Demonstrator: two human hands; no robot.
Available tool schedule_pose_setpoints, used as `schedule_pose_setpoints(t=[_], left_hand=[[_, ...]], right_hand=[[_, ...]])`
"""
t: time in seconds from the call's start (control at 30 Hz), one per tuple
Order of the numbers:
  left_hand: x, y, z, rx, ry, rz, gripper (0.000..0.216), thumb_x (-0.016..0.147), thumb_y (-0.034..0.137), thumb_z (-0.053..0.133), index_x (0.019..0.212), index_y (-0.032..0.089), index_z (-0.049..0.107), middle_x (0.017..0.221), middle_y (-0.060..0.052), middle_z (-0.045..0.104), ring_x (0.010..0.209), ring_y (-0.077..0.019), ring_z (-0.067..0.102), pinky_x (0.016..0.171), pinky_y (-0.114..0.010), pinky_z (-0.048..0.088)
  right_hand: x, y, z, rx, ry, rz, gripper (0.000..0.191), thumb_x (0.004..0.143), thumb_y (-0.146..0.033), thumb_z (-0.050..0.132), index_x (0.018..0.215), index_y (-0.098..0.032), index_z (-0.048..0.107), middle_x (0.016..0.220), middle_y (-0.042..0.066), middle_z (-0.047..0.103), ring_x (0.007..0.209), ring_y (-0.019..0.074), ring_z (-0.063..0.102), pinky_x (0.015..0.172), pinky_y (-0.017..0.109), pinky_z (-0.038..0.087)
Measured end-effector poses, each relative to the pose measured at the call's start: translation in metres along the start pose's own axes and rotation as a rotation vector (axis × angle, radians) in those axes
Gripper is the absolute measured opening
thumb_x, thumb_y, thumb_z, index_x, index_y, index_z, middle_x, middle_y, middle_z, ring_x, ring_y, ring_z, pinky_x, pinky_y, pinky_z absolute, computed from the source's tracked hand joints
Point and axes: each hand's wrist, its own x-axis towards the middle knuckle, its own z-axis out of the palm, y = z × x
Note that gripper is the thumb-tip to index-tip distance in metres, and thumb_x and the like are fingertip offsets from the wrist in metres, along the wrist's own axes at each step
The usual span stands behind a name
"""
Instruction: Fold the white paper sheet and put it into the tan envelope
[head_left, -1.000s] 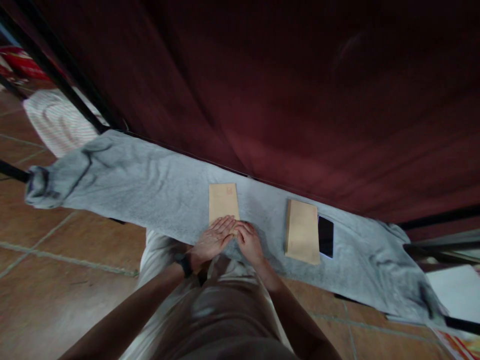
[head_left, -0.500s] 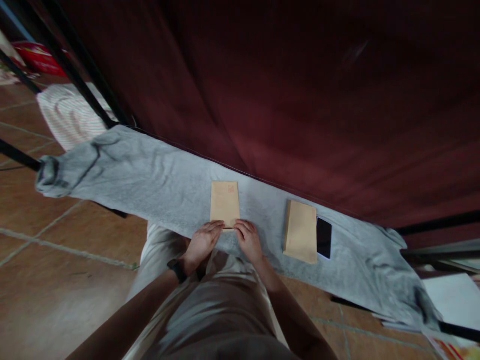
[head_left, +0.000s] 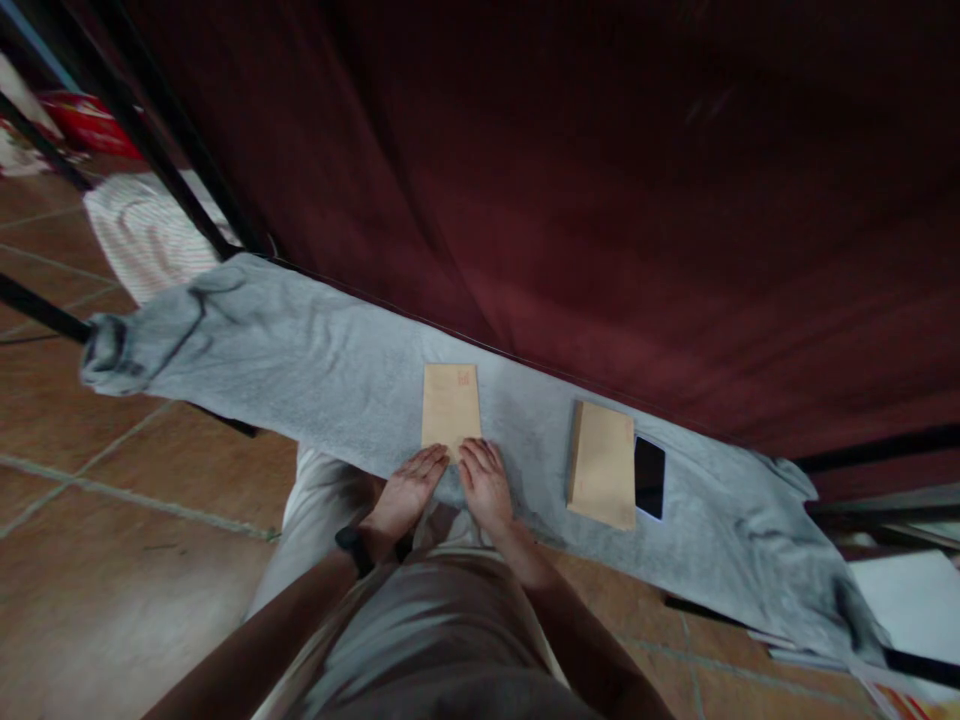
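Note:
A brown paper envelope (head_left: 450,405) with small red print near its far right corner lies flat on the grey cloth in front of me. My left hand (head_left: 412,488) rests its outstretched fingertips on the envelope's near left edge. Beside it, my right hand (head_left: 486,485) lies with straight fingers over the near right edge. Neither hand is closed around anything. The fingers cover most of the near edge, so the fold there is hidden. To the right sits a thick stack of similar brown envelopes (head_left: 602,465).
A dark-screened phone (head_left: 649,478) lies against the stack's right side. The grey cloth (head_left: 322,345) covers a long narrow surface, with a dark red curtain (head_left: 525,180) hanging along its far side. Black bars (head_left: 161,150) rise at the left. Papers (head_left: 904,595) lie low at the right.
My right hand has slid left and its fingers have flattened over the envelope's near edge. The folded edge visible between my fingertips before is now covered. My left hand has barely shifted.

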Motion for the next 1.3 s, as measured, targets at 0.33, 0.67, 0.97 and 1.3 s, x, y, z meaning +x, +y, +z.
schedule_pose_setpoints(t=[0.33,0.67,0.97,1.3], left_hand=[[-0.014,-0.005,-0.009,0.083,0.028,0.048,0.049,0.100,0.023,0.042,0.144,0.009,0.060,0.149,-0.017,0.060,0.143,-0.0284,0.053,0.121,-0.047,0.044],[-0.021,-0.001,-0.016,0.080,0.074,-0.040,0.046,0.103,0.030,0.040,0.138,0.014,0.064,0.147,-0.017,0.063,0.138,-0.0299,0.058,0.117,-0.049,0.047],[0.004,0.016,-0.012,0.056,0.178,-0.310,0.035,0.100,0.028,0.045,0.125,0.020,0.067,0.125,-0.015,0.069,0.116,-0.0318,0.064,0.100,-0.049,0.054],[0.033,-0.008,-0.001,-0.221,0.199,-0.582,0.052,0.085,0.025,0.062,0.134,0.013,0.052,0.093,-0.010,0.072,0.088,-0.0291,0.071,0.084,-0.043,0.056]], right_hand=[[-0.017,-0.010,0.002,-0.064,-0.128,-0.122,0.055,0.106,-0.033,0.051,0.158,-0.014,0.044,0.162,0.012,0.047,0.151,0.0241,0.043,0.128,0.045,0.034],[-0.033,0.015,-0.011,-0.128,-0.083,-0.067,0.061,0.106,-0.034,0.052,0.161,-0.013,0.036,0.165,0.014,0.041,0.153,0.0265,0.041,0.127,0.048,0.034],[-0.033,0.012,-0.007,-0.127,-0.037,-0.004,0.055,0.107,-0.031,0.050,0.159,-0.015,0.043,0.162,0.013,0.046,0.152,0.0261,0.043,0.127,0.049,0.032],[-0.030,0.006,0.012,-0.140,0.072,0.063,0.052,0.102,-0.024,0.051,0.154,-0.016,0.050,0.157,0.013,0.053,0.145,0.0272,0.050,0.124,0.049,0.036]])
